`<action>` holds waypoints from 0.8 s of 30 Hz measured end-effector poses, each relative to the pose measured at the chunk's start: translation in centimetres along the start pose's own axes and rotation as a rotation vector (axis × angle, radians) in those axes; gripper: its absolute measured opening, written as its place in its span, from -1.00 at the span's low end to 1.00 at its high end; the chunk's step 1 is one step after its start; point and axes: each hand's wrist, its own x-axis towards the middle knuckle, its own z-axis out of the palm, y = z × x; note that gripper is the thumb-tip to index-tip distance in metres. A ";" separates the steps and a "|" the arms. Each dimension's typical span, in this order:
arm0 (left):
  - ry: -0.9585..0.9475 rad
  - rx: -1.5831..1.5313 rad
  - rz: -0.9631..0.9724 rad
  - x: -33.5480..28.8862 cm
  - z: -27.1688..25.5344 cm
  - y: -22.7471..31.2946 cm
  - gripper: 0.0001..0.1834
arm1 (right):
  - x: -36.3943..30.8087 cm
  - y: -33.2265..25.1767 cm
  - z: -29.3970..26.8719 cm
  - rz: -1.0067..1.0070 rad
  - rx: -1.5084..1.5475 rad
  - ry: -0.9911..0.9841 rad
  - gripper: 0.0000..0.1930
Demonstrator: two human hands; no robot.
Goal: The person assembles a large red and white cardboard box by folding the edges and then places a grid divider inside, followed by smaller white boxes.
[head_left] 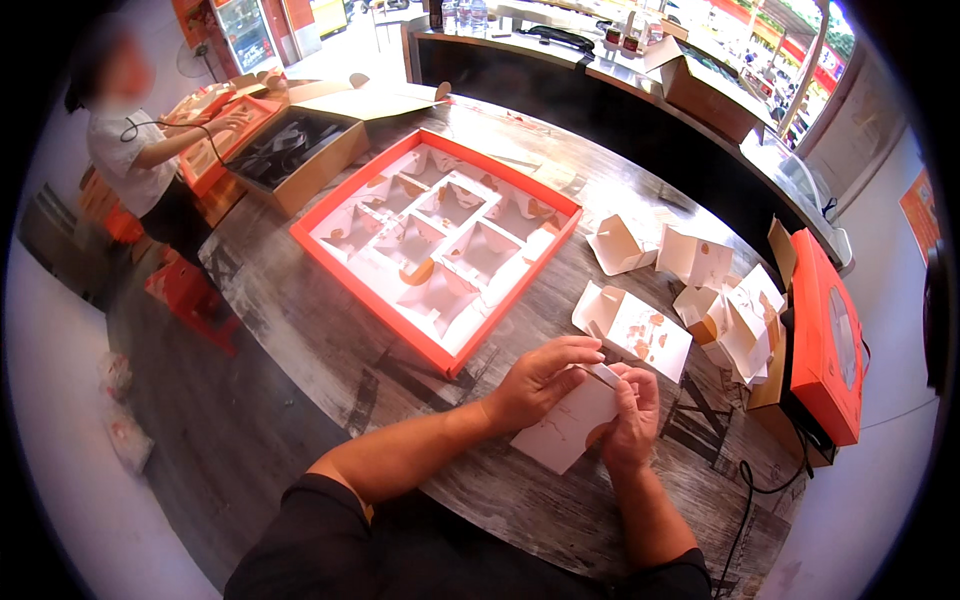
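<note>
Close to the table's near edge, a flat white carton with a tan print is between my two hands. My left hand pinches its upper flap from the left side. On the other side, my right hand grips the top corner with thumb and fingers. The exact fold under the fingertips is partly hidden. Just beyond my hands lies another white carton with brown printed shapes and an open end. A shallow red-rimmed gift box with white dividers sits to the left, farther off.
Several small folded cartons are heaped at the right, beside an upright red box with a window. A black cable runs down the near right. At the far left, a co-worker stands by a cardboard box holding dark items.
</note>
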 end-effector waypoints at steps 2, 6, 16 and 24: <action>0.024 -0.055 -0.047 0.0 0.2 0.0 -0.73 | -0.1 0.5 -0.3 -0.042 -0.077 -0.007 -0.92; 0.068 -0.159 -0.113 -0.1 0.4 -0.1 -0.79 | -0.1 0.6 -0.4 -0.091 -0.191 -0.010 -0.90; -0.084 -0.162 -0.081 0.4 -0.6 -0.2 -0.77 | -0.1 -0.3 0.1 -0.013 -0.122 -0.066 -0.86; -0.119 -0.107 -0.067 0.7 -1.2 -0.1 -0.76 | 0.3 0.1 -0.8 0.041 -0.058 -0.098 -0.90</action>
